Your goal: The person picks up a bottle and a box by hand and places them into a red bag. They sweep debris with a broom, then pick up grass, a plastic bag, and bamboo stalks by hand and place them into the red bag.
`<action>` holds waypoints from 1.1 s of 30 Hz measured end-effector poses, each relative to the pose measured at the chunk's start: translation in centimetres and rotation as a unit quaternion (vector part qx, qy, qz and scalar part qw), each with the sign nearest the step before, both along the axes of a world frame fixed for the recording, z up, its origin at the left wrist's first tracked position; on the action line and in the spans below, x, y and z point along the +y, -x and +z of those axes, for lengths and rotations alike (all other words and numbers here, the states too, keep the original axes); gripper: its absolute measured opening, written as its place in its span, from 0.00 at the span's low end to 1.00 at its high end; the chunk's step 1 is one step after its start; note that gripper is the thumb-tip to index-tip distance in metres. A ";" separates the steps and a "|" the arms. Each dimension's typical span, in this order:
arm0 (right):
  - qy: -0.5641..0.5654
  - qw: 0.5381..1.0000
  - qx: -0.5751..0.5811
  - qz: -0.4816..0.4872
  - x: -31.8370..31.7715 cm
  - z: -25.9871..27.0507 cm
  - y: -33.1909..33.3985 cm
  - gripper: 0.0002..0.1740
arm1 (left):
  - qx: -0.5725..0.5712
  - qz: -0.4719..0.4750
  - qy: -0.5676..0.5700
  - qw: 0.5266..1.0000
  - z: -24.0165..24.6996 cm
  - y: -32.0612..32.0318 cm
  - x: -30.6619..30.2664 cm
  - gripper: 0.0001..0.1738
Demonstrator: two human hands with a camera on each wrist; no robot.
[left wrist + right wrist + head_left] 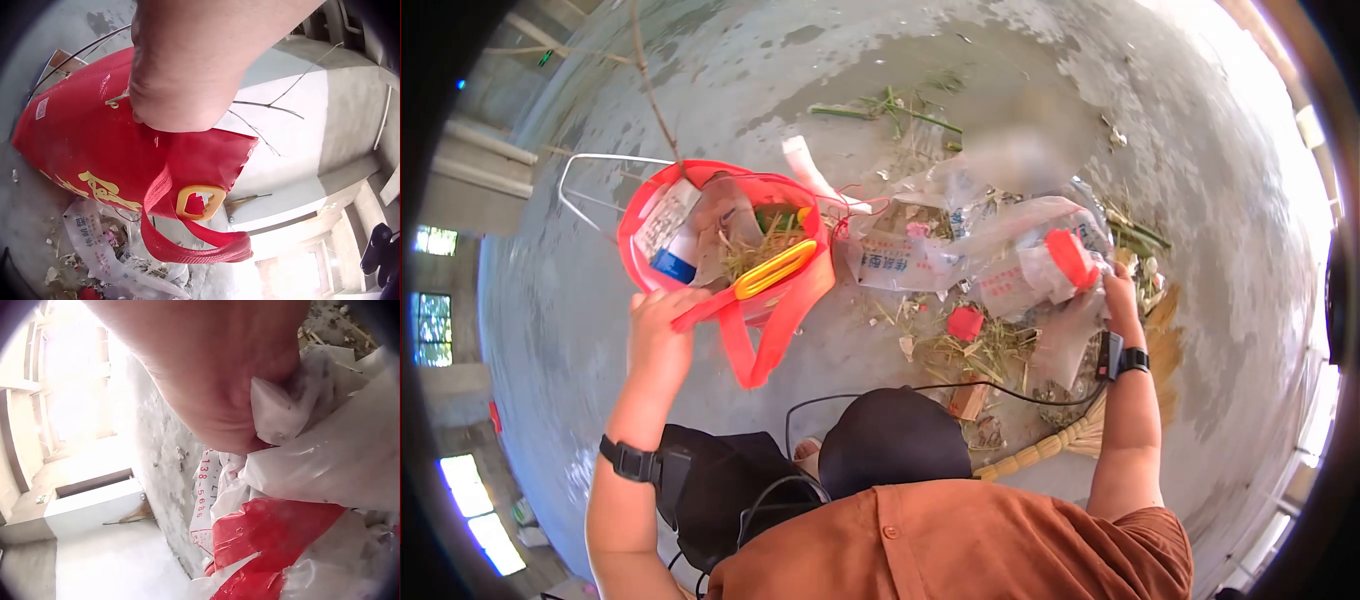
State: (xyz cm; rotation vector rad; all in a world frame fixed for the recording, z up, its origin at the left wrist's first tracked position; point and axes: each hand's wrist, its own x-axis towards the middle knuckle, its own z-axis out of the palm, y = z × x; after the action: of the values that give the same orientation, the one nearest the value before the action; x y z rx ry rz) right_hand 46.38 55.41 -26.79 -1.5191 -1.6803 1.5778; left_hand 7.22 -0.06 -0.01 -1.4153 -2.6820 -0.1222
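A red bag (628, 225) stands at the left in the head view, its mouth spread around straw, papers and plastic. My left hand (662, 335) grips its near edge beside a yellow handle (775, 270). In the left wrist view the bag's red side (75, 125) has yellow lettering, and my fingers are hidden behind the hand. Over on the right, my right hand (1121, 298) holds crumpled clear plastic bags (1035, 235) with printing on them. The right wrist view shows this plastic (319, 465) bunched against the hand, with a red piece (269, 534) among it.
Straw and scraps (990, 350) litter the concrete floor around the plastic, with green stalks (840, 112) farther off. A straw broom (1165, 345) lies under my right forearm. A black cable (1000, 385) crosses before my knees. A thin branch (650, 85) sticks up from the red bag.
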 end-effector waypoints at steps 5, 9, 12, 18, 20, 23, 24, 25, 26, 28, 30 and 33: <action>-0.044 0.991 0.117 0.048 4.9 6.3 1.7 0.24 | -0.049 -0.004 -0.048 0.998 -1.0 0.4 -1.0 0.14; -0.056 0.981 0.177 0.054 3.2 17.5 5.7 0.20 | -0.035 -0.005 -0.035 0.999 -0.5 0.2 -1.3 0.14; -0.067 0.940 0.293 0.161 5.6 19.6 6.8 0.22 | -0.052 0.008 -0.070 0.996 -0.4 0.3 -1.1 0.10; -0.138 0.920 0.273 0.244 -0.8 31.5 12.3 0.18 | -0.186 0.127 -0.092 0.970 -0.5 0.6 -1.3 0.13; -0.205 0.907 0.255 0.267 -0.8 33.5 13.5 0.18 | -0.096 0.068 -0.082 0.990 -2.4 1.8 -2.1 0.08; -0.306 0.875 0.228 0.297 -0.5 36.9 14.3 0.17 | -0.060 0.058 -0.081 0.993 -3.3 2.4 -2.5 0.06; -0.337 0.863 0.219 0.305 -0.4 37.9 15.0 0.17 | -0.056 0.057 -0.087 0.993 -3.8 2.8 -2.5 0.06; -0.367 0.850 0.209 0.314 -4.2 38.5 18.1 0.17 | -0.052 0.047 -0.085 0.994 -4.3 3.2 -2.5 0.06; -0.396 0.837 0.199 0.322 -3.6 39.5 19.1 0.17 | -0.048 0.038 -0.081 0.995 -4.7 3.6 -2.8 0.06; -0.447 0.808 0.182 0.337 -4.1 40.8 21.7 0.17 | -0.043 0.039 -0.095 0.994 -5.0 3.7 -2.8 0.06; -0.496 0.778 0.161 0.350 -3.3 43.1 26.8 0.17 | -0.041 0.039 -0.107 0.993 -4.9 3.6 -2.6 0.07; -0.567 0.726 0.125 0.367 -8.8 45.2 35.8 0.17 | -0.030 0.034 -0.104 0.994 -5.1 3.6 -2.6 0.08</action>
State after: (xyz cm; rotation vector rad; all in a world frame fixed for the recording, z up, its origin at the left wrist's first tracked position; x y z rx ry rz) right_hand 10.57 46.63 18.40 0.0124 -2.4453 0.5427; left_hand 3.59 -2.66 -5.07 -1.2759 -2.6691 -0.4303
